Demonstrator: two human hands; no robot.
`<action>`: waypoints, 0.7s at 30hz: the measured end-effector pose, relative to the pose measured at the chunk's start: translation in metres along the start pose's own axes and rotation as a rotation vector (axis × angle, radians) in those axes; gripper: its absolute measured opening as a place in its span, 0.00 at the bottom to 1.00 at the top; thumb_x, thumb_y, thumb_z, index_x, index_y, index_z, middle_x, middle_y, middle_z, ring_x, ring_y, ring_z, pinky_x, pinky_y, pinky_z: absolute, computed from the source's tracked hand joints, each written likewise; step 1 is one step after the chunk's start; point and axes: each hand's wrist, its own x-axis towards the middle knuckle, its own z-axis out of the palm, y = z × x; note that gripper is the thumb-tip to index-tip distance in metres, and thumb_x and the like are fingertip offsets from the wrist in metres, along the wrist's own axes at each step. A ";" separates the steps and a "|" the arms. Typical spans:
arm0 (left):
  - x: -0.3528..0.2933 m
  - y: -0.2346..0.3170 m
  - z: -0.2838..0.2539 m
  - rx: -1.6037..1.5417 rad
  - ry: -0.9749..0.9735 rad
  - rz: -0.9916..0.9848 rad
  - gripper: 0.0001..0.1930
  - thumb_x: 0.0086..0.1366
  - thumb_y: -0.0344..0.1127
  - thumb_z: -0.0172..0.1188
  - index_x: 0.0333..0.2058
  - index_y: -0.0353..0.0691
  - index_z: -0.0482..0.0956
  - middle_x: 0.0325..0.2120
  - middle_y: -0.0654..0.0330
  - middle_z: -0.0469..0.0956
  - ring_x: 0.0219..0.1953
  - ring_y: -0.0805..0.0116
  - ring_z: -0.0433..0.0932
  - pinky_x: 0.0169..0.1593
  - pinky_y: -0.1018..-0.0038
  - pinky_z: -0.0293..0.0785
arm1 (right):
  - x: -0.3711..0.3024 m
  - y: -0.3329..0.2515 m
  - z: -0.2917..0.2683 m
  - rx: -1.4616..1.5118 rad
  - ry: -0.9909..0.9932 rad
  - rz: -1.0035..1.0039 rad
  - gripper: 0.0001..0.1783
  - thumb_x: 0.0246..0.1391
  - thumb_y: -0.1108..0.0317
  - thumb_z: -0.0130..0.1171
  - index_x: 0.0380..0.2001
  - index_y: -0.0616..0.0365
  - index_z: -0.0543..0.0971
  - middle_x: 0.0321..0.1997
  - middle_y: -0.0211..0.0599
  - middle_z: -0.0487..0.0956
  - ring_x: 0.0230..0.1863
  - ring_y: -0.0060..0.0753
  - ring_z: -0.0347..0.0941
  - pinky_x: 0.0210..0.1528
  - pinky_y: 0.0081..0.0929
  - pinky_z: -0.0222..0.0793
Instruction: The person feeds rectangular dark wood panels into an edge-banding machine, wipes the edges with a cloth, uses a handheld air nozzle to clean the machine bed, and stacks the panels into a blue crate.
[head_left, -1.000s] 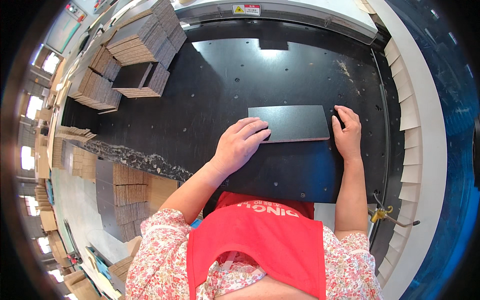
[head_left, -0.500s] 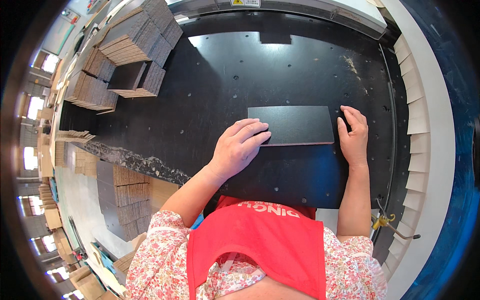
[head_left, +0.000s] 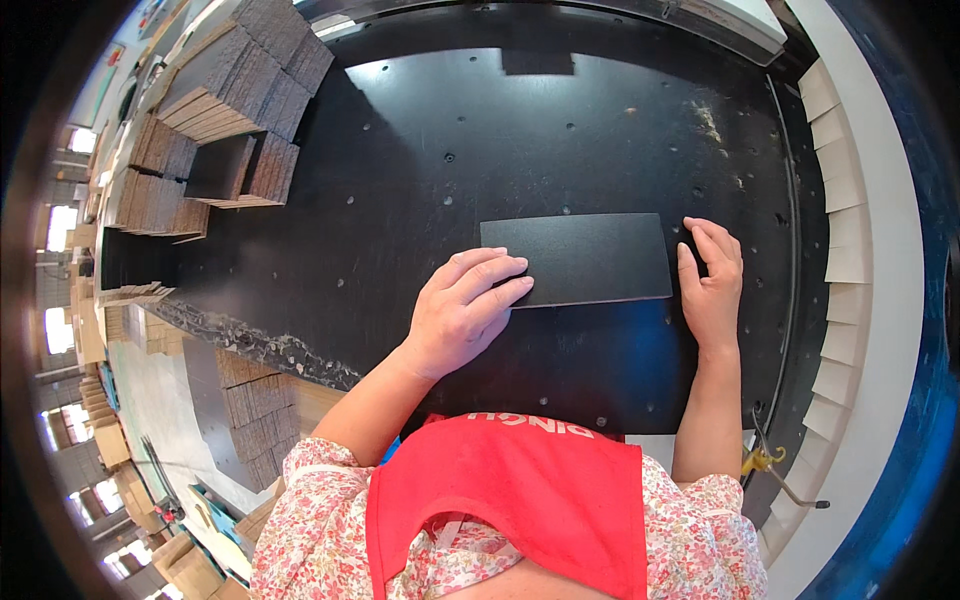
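A dark rectangular board (head_left: 590,258) with a smooth top lies level over the black worktop (head_left: 400,230) in front of me. My left hand (head_left: 465,305) is closed over its left end, several fingertips resting on top and the thumb out of sight. Just past the board's right end is my right hand (head_left: 712,280), open and holding nothing. Its thumb and fingers are apart and gently curved, with a narrow gap to the board. Whether the board touches the worktop all over cannot be made out.
Stacks of dark-faced particle board pieces (head_left: 245,90) stand at the far left. More stacked boards (head_left: 245,400) sit below the worktop's chipped left edge (head_left: 250,335). Overlapping pale flaps (head_left: 845,260) line the right side, near a yellow-handled metal rod (head_left: 765,460). A machine beam (head_left: 720,30) crosses the back.
The view has shifted slightly, and the board looks a little nearer to me. Both hands keep nearly the same pose: left on the board, right beside it.
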 end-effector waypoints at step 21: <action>0.007 -0.006 -0.002 -0.069 0.005 -0.054 0.20 0.44 0.21 0.66 0.39 0.43 0.82 0.45 0.62 0.80 0.50 0.57 0.77 0.50 0.65 0.78 | 0.003 0.003 0.002 0.077 0.015 0.014 0.12 0.57 0.73 0.59 0.44 0.61 0.82 0.48 0.37 0.81 0.52 0.39 0.74 0.58 0.35 0.66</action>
